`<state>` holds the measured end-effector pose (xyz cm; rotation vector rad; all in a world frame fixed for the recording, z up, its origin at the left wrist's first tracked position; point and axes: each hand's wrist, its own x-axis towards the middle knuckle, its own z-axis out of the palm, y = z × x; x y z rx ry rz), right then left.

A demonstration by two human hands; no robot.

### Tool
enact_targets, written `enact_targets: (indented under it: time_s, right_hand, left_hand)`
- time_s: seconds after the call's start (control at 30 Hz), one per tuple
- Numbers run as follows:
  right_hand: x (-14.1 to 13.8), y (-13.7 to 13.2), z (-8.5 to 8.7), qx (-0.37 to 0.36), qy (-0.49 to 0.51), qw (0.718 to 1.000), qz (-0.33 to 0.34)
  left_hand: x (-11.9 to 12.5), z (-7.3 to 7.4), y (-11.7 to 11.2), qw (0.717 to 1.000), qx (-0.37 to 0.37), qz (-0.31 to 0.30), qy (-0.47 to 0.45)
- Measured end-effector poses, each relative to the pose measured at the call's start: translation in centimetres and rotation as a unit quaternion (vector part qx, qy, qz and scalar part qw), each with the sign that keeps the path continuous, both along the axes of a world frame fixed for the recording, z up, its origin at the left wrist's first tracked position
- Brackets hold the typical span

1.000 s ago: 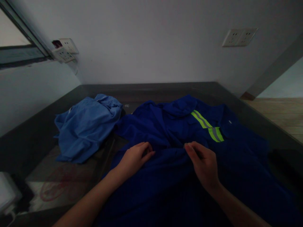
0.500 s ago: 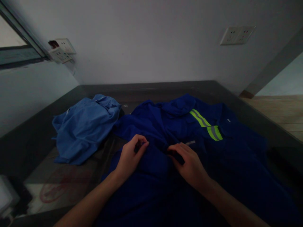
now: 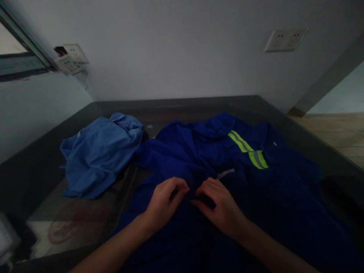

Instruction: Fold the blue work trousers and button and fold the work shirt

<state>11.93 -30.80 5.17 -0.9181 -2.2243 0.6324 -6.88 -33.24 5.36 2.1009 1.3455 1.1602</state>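
A dark blue work jacket (image 3: 173,151) with a yellow-green and grey reflective strip (image 3: 246,146) lies spread out, front up, its collar toward the wall. Over the middle of its front, my left hand (image 3: 166,199) has thumb and forefinger pinched on the cloth. Close beside it on the right, my right hand (image 3: 220,204), with a ring on one finger, curls its thumb and forefinger round the cloth at the front. The fingertips of both hands nearly meet. Dim light hides the exact piece of cloth between them.
On the left of the dark table (image 3: 170,104) lies a crumpled lighter blue garment (image 3: 102,153). A white object (image 3: 7,237) sits at the lower left edge. Wall sockets (image 3: 286,40) are mounted above the table, which stands against the wall.
Both hands have moved down the jacket front, toward me. My left hand has also gone right and my right hand slightly left, so their fingertips are closer together.
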Motion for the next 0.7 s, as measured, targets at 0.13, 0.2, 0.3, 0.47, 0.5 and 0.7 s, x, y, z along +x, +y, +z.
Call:
enact_targets:
  time_s: [0.13,0.2,0.3,0.47,0.5,0.7]
  right_hand:
    - [0.09,0.12,-0.1,-0.062,0.016,0.998,0.001]
    - [0.15,0.15,-0.09,-0.095,0.032,0.995,-0.01]
    - [0.17,0.22,-0.02,-0.143,0.07,0.987,-0.023]
    - [0.15,0.34,0.09,-0.157,0.118,0.98,-0.025]
    - [0.14,0.34,0.07,-0.152,0.12,0.981,-0.023]
    - [0.17,0.16,-0.2,-0.111,0.105,0.988,-0.01]
  left_hand:
    - [-0.1,-0.11,0.08,0.999,-0.037,0.009,-0.008]
    - [-0.08,-0.25,0.09,0.999,-0.038,0.003,-0.006]
    - [0.01,-0.32,0.19,0.999,-0.029,-0.024,-0.003]
    - [0.08,-0.03,0.56,0.998,-0.05,-0.048,-0.009]
    - [0.08,0.0,0.6,0.997,-0.055,-0.051,-0.009]
    - [0.07,-0.11,0.65,0.995,-0.078,-0.056,-0.004]
